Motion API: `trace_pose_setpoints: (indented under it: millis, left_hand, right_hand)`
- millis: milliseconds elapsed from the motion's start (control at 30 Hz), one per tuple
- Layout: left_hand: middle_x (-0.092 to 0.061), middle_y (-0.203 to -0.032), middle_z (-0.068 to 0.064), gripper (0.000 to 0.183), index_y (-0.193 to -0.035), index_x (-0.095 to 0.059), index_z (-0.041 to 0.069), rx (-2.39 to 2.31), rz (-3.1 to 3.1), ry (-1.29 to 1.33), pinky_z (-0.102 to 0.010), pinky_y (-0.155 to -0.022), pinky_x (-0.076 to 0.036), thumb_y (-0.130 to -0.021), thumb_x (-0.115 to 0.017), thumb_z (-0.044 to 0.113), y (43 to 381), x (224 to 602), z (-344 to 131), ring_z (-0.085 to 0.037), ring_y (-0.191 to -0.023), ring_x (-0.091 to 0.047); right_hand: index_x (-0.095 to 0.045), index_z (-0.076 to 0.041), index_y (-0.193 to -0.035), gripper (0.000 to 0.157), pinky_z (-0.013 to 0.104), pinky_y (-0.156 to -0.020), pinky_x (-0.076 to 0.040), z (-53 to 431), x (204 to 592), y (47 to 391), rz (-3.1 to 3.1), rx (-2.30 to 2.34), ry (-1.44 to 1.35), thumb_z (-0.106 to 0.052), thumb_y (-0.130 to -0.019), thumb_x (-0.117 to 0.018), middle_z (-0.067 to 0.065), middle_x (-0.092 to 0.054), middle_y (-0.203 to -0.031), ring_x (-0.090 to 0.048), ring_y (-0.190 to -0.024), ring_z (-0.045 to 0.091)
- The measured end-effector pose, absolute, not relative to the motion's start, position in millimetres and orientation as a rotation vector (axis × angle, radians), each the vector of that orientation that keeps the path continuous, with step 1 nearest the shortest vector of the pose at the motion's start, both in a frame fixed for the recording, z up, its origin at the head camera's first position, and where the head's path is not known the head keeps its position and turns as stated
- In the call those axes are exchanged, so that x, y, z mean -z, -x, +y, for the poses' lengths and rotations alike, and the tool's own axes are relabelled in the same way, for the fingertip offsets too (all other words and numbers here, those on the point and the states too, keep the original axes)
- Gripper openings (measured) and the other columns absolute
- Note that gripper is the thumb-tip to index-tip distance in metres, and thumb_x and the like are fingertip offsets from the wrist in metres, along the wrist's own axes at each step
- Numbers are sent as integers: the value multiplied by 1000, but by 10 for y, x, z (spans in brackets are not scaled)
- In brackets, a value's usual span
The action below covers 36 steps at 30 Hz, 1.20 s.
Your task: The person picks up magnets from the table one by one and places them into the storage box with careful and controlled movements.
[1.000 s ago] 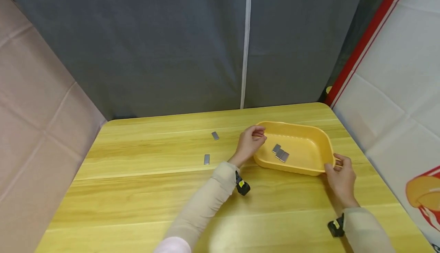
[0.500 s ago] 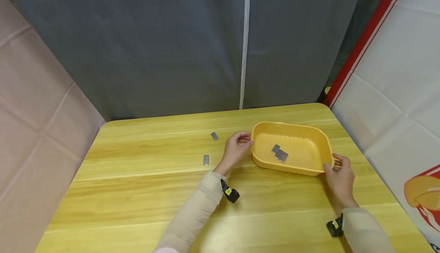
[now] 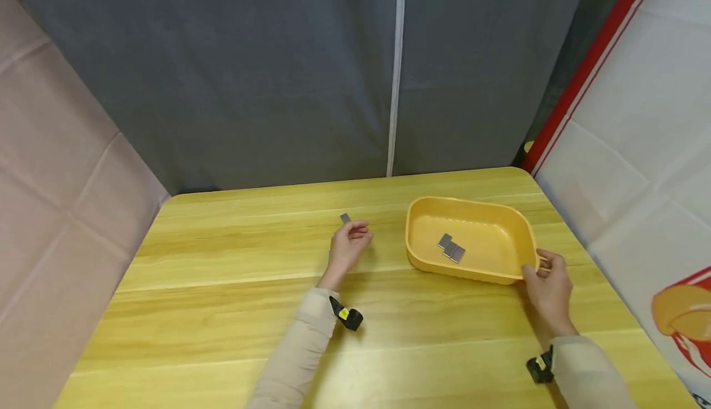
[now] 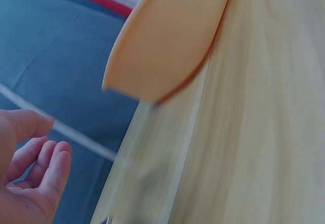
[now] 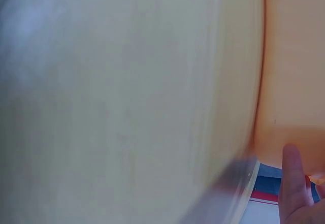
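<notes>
Grey curtain hangs behind; left hand partly hides a tile.

Lt yellow wood-grain tbl runs under L hand & R hand, its far edge beyond both. Past that edge, dk grey curtain w/ vert. white strip, strip beyond & rightward of L hand; pale pinkish creased cloth well left of L hand. Right of R hand, creased white sheet w/ red border, orange-&-red print low on it; small yellowish obj., unclear, well beyond R hand, nr border's foot.
</notes>
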<state>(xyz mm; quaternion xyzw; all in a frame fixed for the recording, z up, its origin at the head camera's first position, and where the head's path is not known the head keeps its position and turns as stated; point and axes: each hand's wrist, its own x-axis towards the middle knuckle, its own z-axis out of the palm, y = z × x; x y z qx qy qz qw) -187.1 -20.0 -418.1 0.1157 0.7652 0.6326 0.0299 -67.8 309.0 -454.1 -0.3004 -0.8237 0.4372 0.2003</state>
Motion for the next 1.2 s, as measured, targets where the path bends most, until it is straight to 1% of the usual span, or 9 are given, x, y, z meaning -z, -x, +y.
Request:
trace_pose_setpoints:
  millis: [233,433,633,767,833,933,1067,1200]
  left_hand:
    - [-60,-94,-14,30,-108,-58,-4,-1726,2510,-326,-30,-75,-48,-81,-63,7,2088,4484,-510,-25,-85,-58]
    - [-59,-93,-12,32,-109,-58,-5,-1662,2530,-240,-32,-74,-47,-81,-64,9,2104,4558,-697,-24,-84,-57]
    - [-60,-92,-12,31,-107,-58,-5,-1617,2577,-168,-31,-73,-48,-80,-65,10,2088,4589,-813,-24,-84,-57]
    - [-59,-90,-13,28,-102,-59,-5,-1534,2604,-121,-31,-70,-48,-79,-65,9,2068,4602,-862,-24,-81,-57]
    - [-59,-87,-12,26,-100,-60,-6,-1487,2610,-117,-30,-68,-48,-78,-65,8,2055,4613,-883,-23,-79,-57]
    - [-59,-84,-11,23,-96,-61,-5,-1427,2626,-115,-30,-67,-47,-78,-65,7,2035,4634,-903,-21,-76,-56]
    - [-58,-81,-9,22,-96,-61,-4,-1368,2644,-109,-29,-65,-46,-77,-65,7,2018,4664,-907,-19,-73,-55]
    - [-57,-81,-9,23,-96,-60,-4,-1351,2652,-102,-27,-63,-46,-76,-66,5,2002,4665,-892,-19,-73,-54]
  right_hand:
    - [-42,2,-122,42,6,-49,-39,3080,4546,674,-2310,-1215,835,-9,-81,-47,19,-49,-104,-44,-67,-6]
    - [-42,2,-122,43,6,-49,-39,3080,4548,671,-2311,-1220,833,-9,-81,-47,20,-49,-104,-42,-67,-8]
    - [-42,2,-122,43,6,-49,-40,3083,4552,671,-2313,-1210,833,-9,-81,-47,19,-49,-104,-48,-68,-2]
    - [-42,2,-122,43,6,-49,-40,3084,4556,676,-2319,-1210,829,-9,-81,-47,19,-49,-104,-52,-71,4]
    - [-42,2,-122,43,6,-49,-40,3084,4558,679,-2321,-1212,828,-9,-81,-47,19,-49,-105,-52,-72,5]
    - [-42,2,-122,43,5,-49,-39,3085,4558,681,-2319,-1213,829,-10,-81,-48,19,-49,-105,-47,-70,-2]
    - [-42,2,-122,43,4,-50,-38,3083,4548,676,-2315,-1206,827,-10,-81,-48,21,-50,-105,-39,-67,-11]
    - [-42,3,-122,43,5,-49,-38,3081,4540,672,-2311,-1213,827,-9,-81,-48,22,-49,-105,-38,-65,-13]
